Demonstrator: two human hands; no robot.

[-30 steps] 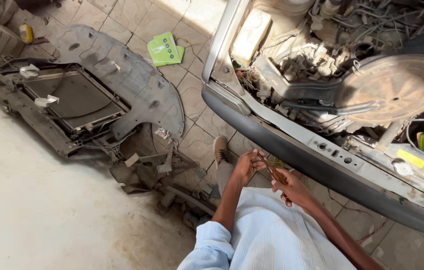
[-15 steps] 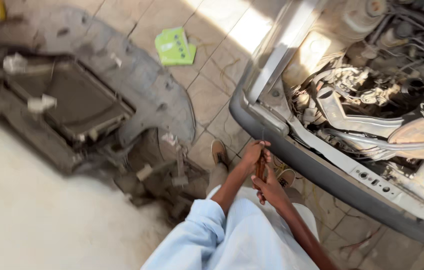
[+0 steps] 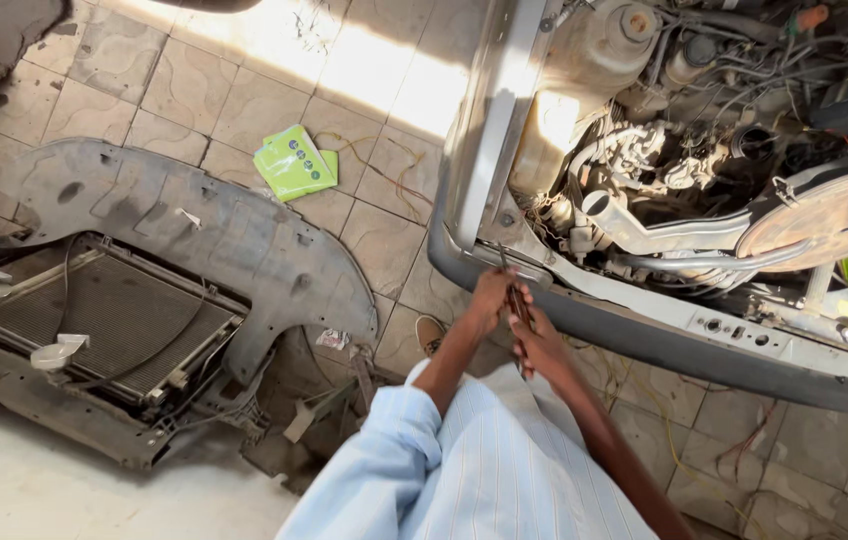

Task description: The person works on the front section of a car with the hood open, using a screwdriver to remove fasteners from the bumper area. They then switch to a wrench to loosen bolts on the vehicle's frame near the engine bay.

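Both hands up nearer the bumper [image 3: 644, 345] now, left hand [image 3: 492, 300] and right hand [image 3: 542, 345] closed round a thin dark tool [image 3: 516, 300] — radiator [image 3: 104, 320] off left

Slim dark tool [image 3: 516, 305] between hands [image 3: 519, 320]

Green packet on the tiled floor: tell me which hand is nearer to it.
Left. The left hand is on the packet's side of the slim tool; the right hand sits lower, farther off.

A flat green packet [image 3: 294, 163] lies on the floor tiles [image 3: 194, 90].
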